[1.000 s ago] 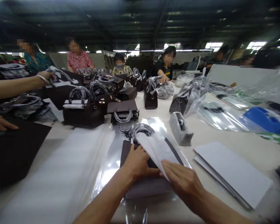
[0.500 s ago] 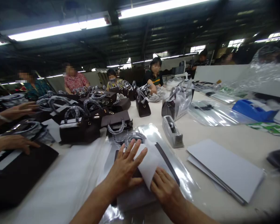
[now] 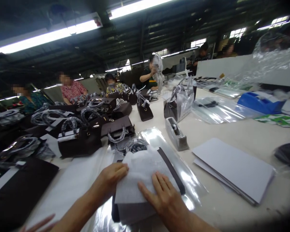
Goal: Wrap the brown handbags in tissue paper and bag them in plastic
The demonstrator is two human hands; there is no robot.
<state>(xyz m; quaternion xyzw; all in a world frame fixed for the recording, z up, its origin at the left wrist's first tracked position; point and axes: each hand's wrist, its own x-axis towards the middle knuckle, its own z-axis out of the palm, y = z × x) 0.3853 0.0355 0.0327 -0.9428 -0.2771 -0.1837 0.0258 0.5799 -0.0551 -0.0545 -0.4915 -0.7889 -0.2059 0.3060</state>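
A dark handbag (image 3: 171, 169) lies on its side in front of me, with thin white paper (image 3: 142, 161) spread across it. My left hand (image 3: 114, 174) has its fingers closed on the paper's left edge. Flat on the same paper, fingers spread, rests my right hand (image 3: 163, 191). Clear wrap covers the bag's handles (image 3: 136, 145) beyond the paper. Underneath are shiny clear plastic sheets (image 3: 151, 133). Most of the bag's body is hidden by the paper.
A tape dispenser (image 3: 176, 133) stands beyond the bag, a white paper stack (image 3: 232, 167) to the right. Dark handbags (image 3: 79, 141) crowd the left, near white sheets (image 3: 79, 174). A blue dispenser (image 3: 259, 103) sits far right. Another person's fingers (image 3: 42, 224) show at the lower left.
My left hand has moved left and closed on the paper's edge. My right hand now lies flat on the paper, which is spread wider. Another person's hands have left the bag at left.
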